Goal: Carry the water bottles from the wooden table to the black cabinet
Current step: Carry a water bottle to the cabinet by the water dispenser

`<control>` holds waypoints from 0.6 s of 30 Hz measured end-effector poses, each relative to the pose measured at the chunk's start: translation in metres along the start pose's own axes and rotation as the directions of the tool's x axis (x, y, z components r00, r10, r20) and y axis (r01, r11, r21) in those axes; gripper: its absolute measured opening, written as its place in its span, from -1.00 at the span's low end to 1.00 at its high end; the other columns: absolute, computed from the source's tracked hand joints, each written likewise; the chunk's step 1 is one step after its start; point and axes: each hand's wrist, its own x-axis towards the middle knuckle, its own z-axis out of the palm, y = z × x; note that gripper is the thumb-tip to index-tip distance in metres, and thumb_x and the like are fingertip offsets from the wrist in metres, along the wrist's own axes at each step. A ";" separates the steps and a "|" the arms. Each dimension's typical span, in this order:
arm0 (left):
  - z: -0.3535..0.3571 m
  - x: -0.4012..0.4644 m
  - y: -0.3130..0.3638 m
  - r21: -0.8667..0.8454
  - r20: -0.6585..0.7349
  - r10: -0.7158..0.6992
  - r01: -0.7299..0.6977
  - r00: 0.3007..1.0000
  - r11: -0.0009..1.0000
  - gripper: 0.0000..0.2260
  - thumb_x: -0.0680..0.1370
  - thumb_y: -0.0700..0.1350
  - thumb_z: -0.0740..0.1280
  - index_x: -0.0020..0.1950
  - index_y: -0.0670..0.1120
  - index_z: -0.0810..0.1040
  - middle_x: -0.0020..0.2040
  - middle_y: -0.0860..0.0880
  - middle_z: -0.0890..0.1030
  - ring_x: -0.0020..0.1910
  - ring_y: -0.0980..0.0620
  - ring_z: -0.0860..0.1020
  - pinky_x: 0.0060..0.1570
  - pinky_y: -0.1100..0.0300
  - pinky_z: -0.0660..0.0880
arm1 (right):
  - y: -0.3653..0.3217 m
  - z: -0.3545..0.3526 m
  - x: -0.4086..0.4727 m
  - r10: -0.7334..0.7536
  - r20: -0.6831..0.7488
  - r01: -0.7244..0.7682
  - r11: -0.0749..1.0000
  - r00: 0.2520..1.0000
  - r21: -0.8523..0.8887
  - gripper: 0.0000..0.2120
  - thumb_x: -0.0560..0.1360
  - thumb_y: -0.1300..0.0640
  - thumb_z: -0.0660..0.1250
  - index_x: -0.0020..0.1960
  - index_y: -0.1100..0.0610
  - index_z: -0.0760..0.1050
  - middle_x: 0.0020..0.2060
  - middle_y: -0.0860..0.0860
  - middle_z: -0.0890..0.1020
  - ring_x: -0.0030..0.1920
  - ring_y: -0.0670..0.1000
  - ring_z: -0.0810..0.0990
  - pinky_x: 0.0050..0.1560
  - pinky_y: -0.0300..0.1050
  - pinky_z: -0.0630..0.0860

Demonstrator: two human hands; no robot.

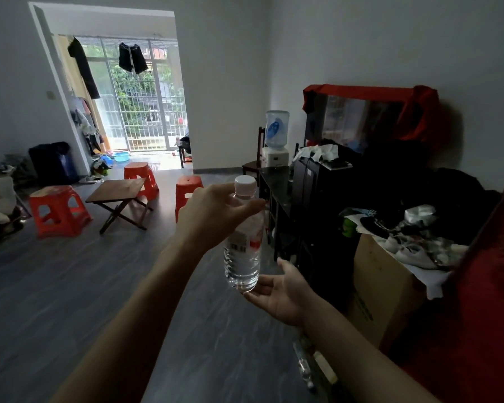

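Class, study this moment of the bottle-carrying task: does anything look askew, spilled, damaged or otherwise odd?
Nothing is spilled or damaged. The water bottle is capped and slightly tilted, gripped near its neck by the left hand, with the right hand open under its base. Only the heap of clothes on the cardboard box looks untidy.

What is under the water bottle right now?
The open right hand cups the base of the water bottle; the left hand holds its upper part. Grey floor lies below.
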 end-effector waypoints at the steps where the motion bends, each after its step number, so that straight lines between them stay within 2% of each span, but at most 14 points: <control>1: 0.004 0.012 -0.007 0.004 0.007 -0.003 0.003 1.000 1.000 -0.76 0.35 0.44 0.28 -0.15 0.34 0.52 -0.11 0.18 0.66 -0.23 0.47 0.48 -0.29 0.29 0.45 | -0.008 0.002 0.013 0.008 -0.001 -0.008 1.000 1.000 -0.003 -0.26 0.63 -0.18 0.03 0.20 0.57 0.38 0.18 0.44 0.52 0.18 0.33 0.54 0.07 0.12 0.55; 3: 0.013 0.036 -0.024 0.023 0.003 0.006 -0.006 1.000 1.000 -0.85 0.42 0.34 0.38 -0.20 0.36 0.47 -0.16 0.21 0.62 -0.27 0.48 0.46 -0.32 0.30 0.42 | -0.023 0.006 0.041 0.018 -0.001 -0.018 1.000 1.000 0.000 -0.27 0.63 -0.17 0.03 0.22 0.56 0.37 0.17 0.44 0.53 0.13 0.33 0.56 0.01 0.12 0.56; 5: 0.022 0.059 -0.046 0.009 0.000 -0.002 0.002 1.000 1.000 -0.88 0.45 0.27 0.44 -0.10 0.31 0.57 -0.12 0.15 0.70 -0.27 0.48 0.46 -0.29 0.29 0.46 | -0.038 0.011 0.070 0.025 -0.002 -0.025 1.000 1.000 0.004 -0.27 0.63 -0.17 0.04 0.26 0.56 0.35 0.18 0.44 0.52 0.14 0.34 0.56 -0.01 0.13 0.57; 8: 0.034 0.097 -0.085 -0.016 -0.004 -0.012 0.012 1.000 1.000 -0.76 0.44 0.26 0.45 0.03 0.20 0.67 -0.06 0.11 0.73 -0.24 0.46 0.48 -0.27 0.29 0.48 | -0.061 0.021 0.120 0.028 -0.008 -0.028 1.000 1.000 0.006 -0.27 0.62 -0.17 0.05 0.25 0.56 0.35 0.17 0.45 0.53 0.13 0.34 0.58 -0.05 0.13 0.58; 12: 0.039 0.156 -0.142 -0.017 0.015 -0.017 0.017 1.000 1.000 -0.89 0.45 0.25 0.46 -0.15 0.32 0.56 -0.16 0.21 0.62 -0.26 0.46 0.47 -0.31 0.31 0.42 | -0.095 0.043 0.196 0.032 -0.017 -0.032 0.999 0.999 -0.004 -0.27 0.62 -0.18 0.06 0.24 0.55 0.36 0.17 0.45 0.53 0.16 0.34 0.56 0.00 0.13 0.57; 16: 0.035 0.219 -0.202 -0.004 0.034 -0.030 0.031 0.999 1.000 -0.84 0.46 0.25 0.46 -0.22 0.37 0.49 -0.23 0.28 0.57 -0.23 0.41 0.54 -0.30 0.27 0.45 | -0.127 0.077 0.267 0.032 -0.029 -0.032 0.999 0.999 0.002 -0.28 0.62 -0.16 0.06 0.25 0.55 0.36 0.16 0.45 0.54 0.17 0.35 0.56 0.04 0.13 0.56; 18: 0.034 0.255 -0.231 0.004 0.053 -0.039 0.039 0.998 0.999 -0.80 0.47 0.25 0.46 -0.25 0.36 0.46 -0.23 0.27 0.59 -0.19 0.28 0.63 -0.23 0.19 0.56 | -0.146 0.095 0.302 0.025 -0.037 -0.024 1.000 0.999 0.016 -0.28 0.62 -0.17 0.05 0.26 0.56 0.35 0.14 0.46 0.54 0.13 0.35 0.57 0.00 0.13 0.56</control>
